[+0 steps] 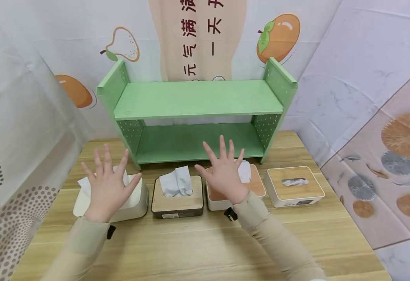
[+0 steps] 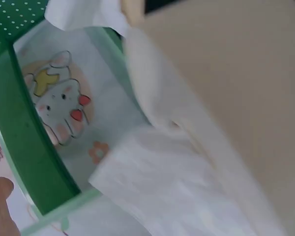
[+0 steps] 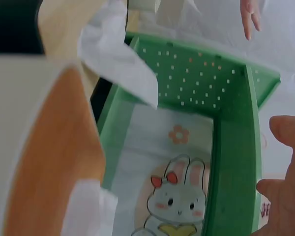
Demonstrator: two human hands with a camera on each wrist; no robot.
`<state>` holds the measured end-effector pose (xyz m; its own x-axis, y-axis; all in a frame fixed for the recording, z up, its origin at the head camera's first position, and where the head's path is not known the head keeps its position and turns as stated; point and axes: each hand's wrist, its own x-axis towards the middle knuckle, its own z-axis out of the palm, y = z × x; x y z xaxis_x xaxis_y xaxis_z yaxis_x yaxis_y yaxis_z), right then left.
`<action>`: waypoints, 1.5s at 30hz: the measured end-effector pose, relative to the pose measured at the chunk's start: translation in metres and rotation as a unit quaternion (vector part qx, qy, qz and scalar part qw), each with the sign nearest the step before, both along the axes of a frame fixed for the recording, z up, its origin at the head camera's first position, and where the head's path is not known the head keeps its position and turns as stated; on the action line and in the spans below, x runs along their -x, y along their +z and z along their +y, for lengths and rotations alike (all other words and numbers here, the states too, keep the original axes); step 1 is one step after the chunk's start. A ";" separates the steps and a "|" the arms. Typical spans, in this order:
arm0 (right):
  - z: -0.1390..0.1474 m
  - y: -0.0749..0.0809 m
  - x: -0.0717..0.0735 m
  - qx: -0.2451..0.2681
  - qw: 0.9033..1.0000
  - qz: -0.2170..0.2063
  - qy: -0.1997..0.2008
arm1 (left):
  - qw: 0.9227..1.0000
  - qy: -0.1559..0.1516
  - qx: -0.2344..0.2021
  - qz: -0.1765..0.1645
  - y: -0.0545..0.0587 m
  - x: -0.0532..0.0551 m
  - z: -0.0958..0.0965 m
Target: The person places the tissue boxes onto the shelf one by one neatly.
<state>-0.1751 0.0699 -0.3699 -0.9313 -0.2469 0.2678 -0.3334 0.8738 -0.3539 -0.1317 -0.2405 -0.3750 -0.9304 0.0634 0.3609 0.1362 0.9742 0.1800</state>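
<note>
Fingers spread wide, my left hand (image 1: 108,185) hovers over a cream tissue box (image 1: 136,201) at the left of the row; it holds nothing. My right hand (image 1: 226,171), also spread and holding nothing, is above a white tissue box with an orange-brown lid (image 1: 257,186), covering part of it. Between the hands stands a black tissue box with a wooden lid (image 1: 180,203), a tissue (image 1: 177,181) sticking up. At the right end is a white tissue box with a bamboo lid (image 1: 294,189). In the right wrist view, fingers of the right hand (image 3: 290,182) show beside the shelf.
A green two-tier shelf (image 1: 198,99) with perforated sides stands at the back of the wooden table (image 1: 177,249), behind the boxes. Patterned cloth (image 1: 373,97) hangs around the table. In the left wrist view, a rabbit drawing (image 2: 61,105) shows through the shelf frame.
</note>
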 end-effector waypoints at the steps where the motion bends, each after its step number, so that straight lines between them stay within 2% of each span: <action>1: -0.004 0.000 -0.001 -0.002 1.000 -0.002 0.004 | 1.000 0.003 -0.001 0.000 -0.001 -0.003 -0.005; 7: -0.029 -0.005 -0.008 -0.008 0.999 -0.023 0.034 | 1.000 0.022 -0.004 -0.013 -0.010 -0.023 -0.037; 14: -0.060 -0.016 -0.013 -0.020 0.996 -0.041 0.076 | 0.999 0.039 -0.010 -0.030 -0.030 -0.045 -0.069; 18: -0.075 -0.025 -0.015 -0.007 0.994 -0.051 0.097 | 0.998 0.049 -0.017 -0.033 -0.040 -0.054 -0.080; 23: -0.092 -0.037 -0.018 0.001 0.992 -0.046 0.121 | 0.997 0.055 -0.048 -0.034 -0.054 -0.064 -0.090; 30: -0.113 -0.043 -0.021 -0.012 0.987 -0.062 0.150 | 0.996 0.050 -0.070 -0.014 -0.070 -0.072 -0.104; 33: -0.121 -0.045 -0.023 -0.024 0.984 -0.067 0.161 | 0.995 0.052 -0.083 -0.020 -0.074 -0.075 -0.107; 39: -0.137 -0.057 -0.029 -0.053 0.980 -0.067 0.182 | 0.988 0.063 -0.117 -0.073 -0.081 -0.078 -0.111; 45: -0.150 -0.068 -0.033 -0.096 0.973 -0.065 0.199 | 0.972 0.036 -0.185 -0.143 -0.088 -0.075 -0.112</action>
